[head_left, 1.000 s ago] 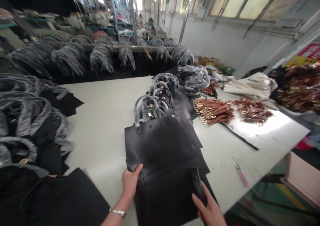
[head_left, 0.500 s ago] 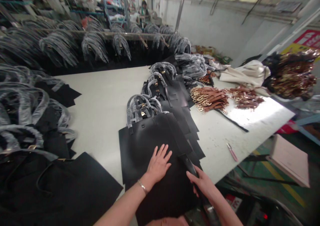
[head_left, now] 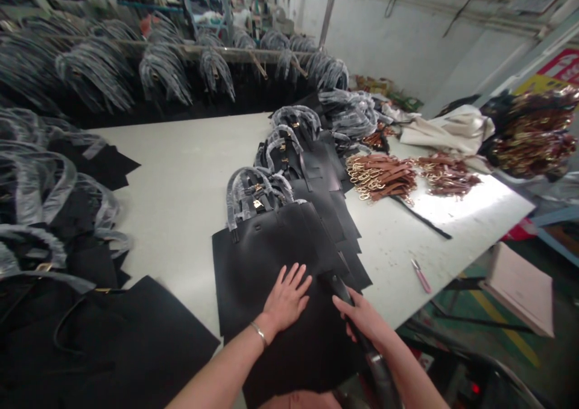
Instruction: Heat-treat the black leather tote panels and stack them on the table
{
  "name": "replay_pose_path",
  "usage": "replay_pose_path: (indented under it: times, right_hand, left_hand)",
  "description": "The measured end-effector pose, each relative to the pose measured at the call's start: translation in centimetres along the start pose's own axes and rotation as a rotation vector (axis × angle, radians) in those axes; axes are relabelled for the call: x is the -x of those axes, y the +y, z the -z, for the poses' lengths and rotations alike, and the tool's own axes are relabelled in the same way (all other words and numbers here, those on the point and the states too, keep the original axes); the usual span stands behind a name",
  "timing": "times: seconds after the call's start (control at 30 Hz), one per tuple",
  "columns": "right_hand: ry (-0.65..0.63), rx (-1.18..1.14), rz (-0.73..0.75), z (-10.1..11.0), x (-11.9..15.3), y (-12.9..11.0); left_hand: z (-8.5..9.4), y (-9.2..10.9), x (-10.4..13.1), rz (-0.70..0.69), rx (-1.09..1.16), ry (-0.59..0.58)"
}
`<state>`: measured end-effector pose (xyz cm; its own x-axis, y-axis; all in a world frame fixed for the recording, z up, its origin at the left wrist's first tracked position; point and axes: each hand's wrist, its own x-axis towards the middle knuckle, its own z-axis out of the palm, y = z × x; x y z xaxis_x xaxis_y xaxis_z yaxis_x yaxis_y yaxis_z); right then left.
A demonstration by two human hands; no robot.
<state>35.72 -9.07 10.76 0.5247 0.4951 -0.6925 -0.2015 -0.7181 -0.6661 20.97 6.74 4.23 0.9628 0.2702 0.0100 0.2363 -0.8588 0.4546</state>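
My left hand [head_left: 287,297] lies flat with fingers spread on a black bag panel [head_left: 266,258]. In my right hand [head_left: 362,315] is a black handheld tool [head_left: 341,291], its dark head resting against the panel to the right of my left hand. What kind of tool it is cannot be told. Above the panel, plastic-wrapped handles [head_left: 237,195] with gold-coloured fittings stick out. More black bags [head_left: 323,164] overlap behind it toward the back of the table.
Brown straps with gold clasps [head_left: 384,177] and small pink-handled snips [head_left: 420,275] lie to the right on the white table [head_left: 181,186]. Black bags [head_left: 154,330] fill the left side. Wrapped handles [head_left: 165,65] hang over a rail behind. A pale pink stool [head_left: 520,288] stands right.
The view has shifted slightly. The tool's head has moved a little up and left on the panel with my right hand. My left hand stays spread on the panel.
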Motion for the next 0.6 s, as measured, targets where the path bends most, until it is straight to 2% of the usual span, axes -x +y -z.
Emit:
replay_pose_path:
  times: [0.1,0.27,0.37,0.5,0.6]
  right_hand:
    - [-0.01,0.049,0.06,-0.1,-0.9,-0.7]
    - [-0.039,0.107,0.019,0.3,-0.1,-0.2]
    - [-0.037,0.125,0.036,0.1,-0.4,-1.0]
    - [0.086,0.119,0.14,0.2,-2.1,-3.3]
    - [0.194,0.081,0.179,1.7,-1.9,-3.4]
  left_hand:
    - [-0.1,-0.1,0.0,0.002,-0.001,-0.002]
    - [0.0,0.0,0.0,0.005,0.014,0.0]
    - [0.0,-0.1,0.1,-0.003,0.021,0.008]
    - [-0.3,-0.3,0.1,-0.015,0.006,0.016]
    - [-0.5,-0.4,0.2,-0.024,-0.007,0.021]
